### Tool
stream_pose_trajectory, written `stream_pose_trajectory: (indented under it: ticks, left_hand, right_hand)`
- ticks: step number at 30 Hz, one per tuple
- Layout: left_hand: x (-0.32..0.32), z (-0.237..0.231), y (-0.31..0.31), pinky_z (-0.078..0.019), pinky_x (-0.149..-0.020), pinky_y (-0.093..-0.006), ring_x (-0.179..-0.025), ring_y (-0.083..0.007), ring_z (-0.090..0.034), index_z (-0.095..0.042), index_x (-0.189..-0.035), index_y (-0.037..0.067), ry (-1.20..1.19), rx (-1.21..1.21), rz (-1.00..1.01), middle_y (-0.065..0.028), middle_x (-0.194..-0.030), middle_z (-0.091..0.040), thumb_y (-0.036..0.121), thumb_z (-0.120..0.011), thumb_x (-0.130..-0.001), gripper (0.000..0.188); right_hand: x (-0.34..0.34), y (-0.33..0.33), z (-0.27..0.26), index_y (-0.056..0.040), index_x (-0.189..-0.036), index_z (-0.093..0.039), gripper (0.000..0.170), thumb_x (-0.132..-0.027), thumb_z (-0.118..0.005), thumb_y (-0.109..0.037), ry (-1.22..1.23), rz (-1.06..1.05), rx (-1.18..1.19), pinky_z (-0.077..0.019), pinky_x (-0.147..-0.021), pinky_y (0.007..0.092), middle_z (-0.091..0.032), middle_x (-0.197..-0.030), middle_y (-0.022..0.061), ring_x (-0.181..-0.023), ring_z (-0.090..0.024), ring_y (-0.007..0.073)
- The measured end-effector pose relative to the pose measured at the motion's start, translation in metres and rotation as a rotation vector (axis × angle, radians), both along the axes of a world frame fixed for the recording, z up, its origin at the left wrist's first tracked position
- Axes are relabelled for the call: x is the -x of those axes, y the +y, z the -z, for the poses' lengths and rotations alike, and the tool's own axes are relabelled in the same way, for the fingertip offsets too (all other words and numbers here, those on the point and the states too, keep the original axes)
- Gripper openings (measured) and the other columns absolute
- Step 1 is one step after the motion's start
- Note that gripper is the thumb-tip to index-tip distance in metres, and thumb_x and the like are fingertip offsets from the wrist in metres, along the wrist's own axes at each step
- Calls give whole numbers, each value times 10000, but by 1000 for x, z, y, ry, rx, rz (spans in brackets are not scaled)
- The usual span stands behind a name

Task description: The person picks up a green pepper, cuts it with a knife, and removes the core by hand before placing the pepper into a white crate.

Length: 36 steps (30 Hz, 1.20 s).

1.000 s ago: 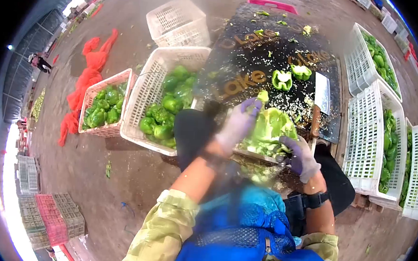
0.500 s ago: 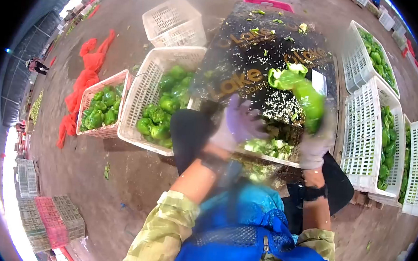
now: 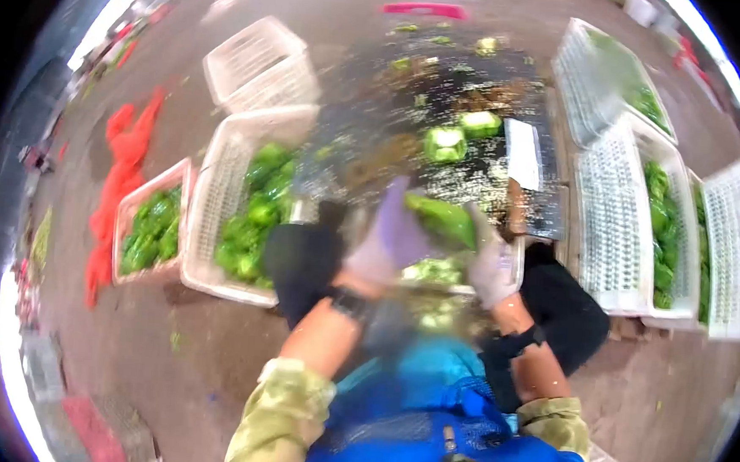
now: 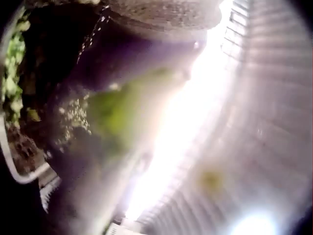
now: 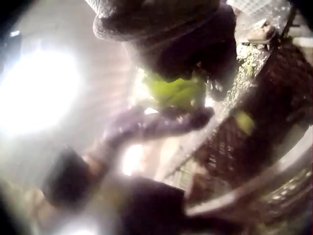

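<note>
Both hands wear pale gloves with purple-tinted fingers. Between them, above the near edge of the dark board, is a green pepper. The left hand grips its left side and the right hand holds its right side. Blurred green shows between gloved fingers in the left wrist view, while the right wrist view has the pepper between the two gloves. Two cut pepper pieces lie on the board, left of a wide-bladed knife. Pale green scraps lie below the hands.
White crates of green peppers stand left and right of the board. A smaller pinkish crate is further left, beside red netting. An empty white crate stands at the back left. Seeds and scraps litter the board.
The opened pepper left the hands. The right hand brought a green pepper from over the board's right side to the middle, where the spread left hand took hold too. The head view has shifted.
</note>
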<state>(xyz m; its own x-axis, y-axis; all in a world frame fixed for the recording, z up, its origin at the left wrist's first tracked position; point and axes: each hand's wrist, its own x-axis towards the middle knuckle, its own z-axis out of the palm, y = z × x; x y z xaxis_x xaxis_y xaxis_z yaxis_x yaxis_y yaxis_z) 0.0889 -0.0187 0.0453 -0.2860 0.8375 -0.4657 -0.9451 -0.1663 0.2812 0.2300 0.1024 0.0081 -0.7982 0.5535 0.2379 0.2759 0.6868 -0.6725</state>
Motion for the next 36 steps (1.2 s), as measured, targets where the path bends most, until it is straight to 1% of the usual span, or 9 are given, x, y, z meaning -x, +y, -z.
stream_pose_trajectory:
  ticks: [6,10,16,20,22,23,28,33,36]
  left_hand:
    - [29,-1,2,-438,-891,-564,-1117,-380,-506,-410,-1348,123,248,86,244,-110,-1311,-467,537,-438,-907,605]
    - [61,-3,-2,-439,-893,-549,-1033,-310,-543,-439,-1299,113,275,-6,31,-111,-1244,-484,456,-480,-917,516]
    - [94,14,6,-408,-942,-517,-1186,-320,-412,-353,-1345,95,203,49,-104,-116,-1368,-350,406,-456,-928,530]
    - [94,34,3,-400,-957,-521,-1226,-320,-392,-374,-1338,111,156,169,-56,-111,-1375,-378,456,-446,-918,548]
    - [96,54,-4,-394,-950,-544,-1167,-306,-441,-425,-1299,143,128,52,-45,-86,-1351,-421,442,-459,-918,486]
    - [97,57,-5,-394,-945,-553,-1138,-298,-461,-458,-1274,153,131,-19,-20,-75,-1344,-431,434,-460,-920,451]
    - [92,36,14,-407,-932,-506,-1148,-269,-467,-385,-1363,150,276,150,22,-76,-1380,-395,452,-530,-867,598]
    - [72,10,27,-362,-989,-419,-1233,-234,-402,-293,-1425,125,640,327,57,-103,-1397,-362,373,-525,-896,629]
    - [48,-39,28,-357,-1008,-355,-1237,-217,-397,-267,-1437,99,832,71,-32,-104,-1382,-373,306,-611,-857,705]
  right_hand:
    - [-43,89,-30,-31,-1232,-506,401,-885,-589,-214,150,405,1391,-483,-827,344,-564,-1162,113,-984,-563,236]
    - [-115,209,-96,13,-1232,-485,380,-950,-485,-242,899,-471,1728,-427,-972,399,-539,-1248,132,-1130,-512,272]
    - [-3,154,-114,-75,-1298,-455,481,-859,-617,-185,408,187,756,-489,-804,304,-553,-1232,63,-975,-584,156]
    - [99,71,-69,-98,-1215,-526,437,-819,-660,-222,-356,-250,-234,-441,-970,399,-538,-1257,145,-1111,-556,291]
    - [134,80,19,-159,-1109,-612,329,-782,-606,-120,-214,-236,-479,-511,-832,372,-627,-1035,86,-997,-606,237]
    - [156,54,-29,-184,-1041,-651,303,-770,-571,-74,-731,-91,-528,-532,-724,348,-646,-957,44,-916,-630,205]
    - [190,82,61,-151,-979,-650,226,-812,-524,-65,-619,-1,-635,-536,-620,328,-605,-1066,76,-859,-646,205]
    - [159,65,-14,-105,-1056,-627,392,-742,-658,-338,-468,108,-20,-499,-778,410,-558,-1057,167,-883,-620,289]
    - [130,56,-36,-54,-1034,-646,397,-815,-647,-386,-168,-84,1143,-462,-801,344,-618,-1062,93,-883,-607,237]
